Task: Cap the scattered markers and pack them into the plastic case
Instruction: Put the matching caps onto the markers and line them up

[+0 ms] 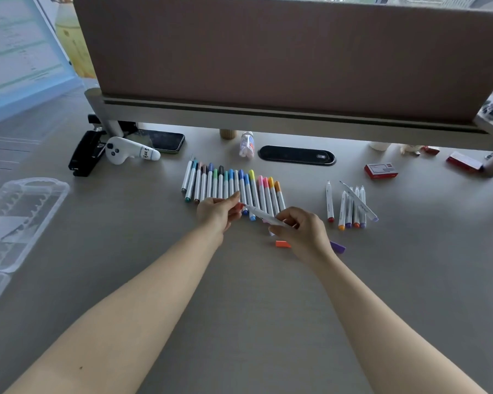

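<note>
- Right hand (302, 231) curled round uncapped marker (264, 216); left hand (219, 210) pinching at its tip, cap there likely, unclear.
- Capped row (231, 184) at 12 o'clock.
- Uncapped cluster (350, 209) at 2 o'clock; loose caps (283, 244) beside right hand.
- Plastic case (26, 220) at 9 o'clock, open, nothing packed.

My desk (268, 322) is a pale grey-beige top. On it lies a row of capped markers (234, 184), side by side, and to their right a smaller bunch of uncapped markers (352, 209). Nearer me lie two loose caps — an orange cap (283, 244) and a purple cap (337, 247). The clear plastic case (20, 220) sits at far left; a stapler (84, 155), a phone (162, 140) and a red box (381, 171) lie further back.
</note>
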A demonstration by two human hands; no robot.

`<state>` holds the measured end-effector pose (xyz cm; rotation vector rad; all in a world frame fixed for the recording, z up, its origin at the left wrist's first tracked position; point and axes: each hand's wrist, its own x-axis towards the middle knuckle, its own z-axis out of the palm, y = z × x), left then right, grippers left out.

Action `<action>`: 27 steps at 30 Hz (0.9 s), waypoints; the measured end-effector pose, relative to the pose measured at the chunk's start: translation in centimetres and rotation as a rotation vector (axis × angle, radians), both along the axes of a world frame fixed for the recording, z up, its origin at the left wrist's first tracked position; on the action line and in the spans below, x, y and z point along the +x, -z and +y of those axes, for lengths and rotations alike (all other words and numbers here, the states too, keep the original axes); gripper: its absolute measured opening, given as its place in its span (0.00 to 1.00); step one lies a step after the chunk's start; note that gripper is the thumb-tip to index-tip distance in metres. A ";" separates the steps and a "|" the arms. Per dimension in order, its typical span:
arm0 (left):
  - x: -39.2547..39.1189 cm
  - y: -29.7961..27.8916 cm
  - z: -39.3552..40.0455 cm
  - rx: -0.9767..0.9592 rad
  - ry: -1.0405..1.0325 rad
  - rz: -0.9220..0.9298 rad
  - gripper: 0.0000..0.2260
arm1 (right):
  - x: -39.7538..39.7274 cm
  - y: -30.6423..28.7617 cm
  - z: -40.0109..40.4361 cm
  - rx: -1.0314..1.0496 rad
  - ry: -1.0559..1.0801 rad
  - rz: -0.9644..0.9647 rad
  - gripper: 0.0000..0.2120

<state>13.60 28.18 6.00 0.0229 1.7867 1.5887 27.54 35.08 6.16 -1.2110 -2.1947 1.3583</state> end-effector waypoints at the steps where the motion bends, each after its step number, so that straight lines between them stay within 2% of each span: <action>1: 0.1 0.0 0.1 -0.004 0.004 0.011 0.10 | 0.0 0.0 0.0 0.007 -0.007 -0.009 0.03; 9: 0.2 -0.2 0.8 -0.010 0.032 0.056 0.10 | -0.3 0.0 0.5 0.046 -0.046 -0.055 0.05; 14: 0.4 0.2 1.9 -0.013 0.155 0.264 0.12 | -0.4 0.0 0.8 0.084 -0.013 -0.031 0.05; 19: 0.3 0.4 3.4 0.038 0.288 0.367 0.11 | -0.7 0.0 1.2 0.154 0.047 0.007 0.05; 27: 0.6 0.5 7.2 0.117 0.403 0.323 0.10 | -0.5 0.4 3.5 0.190 0.149 0.047 0.06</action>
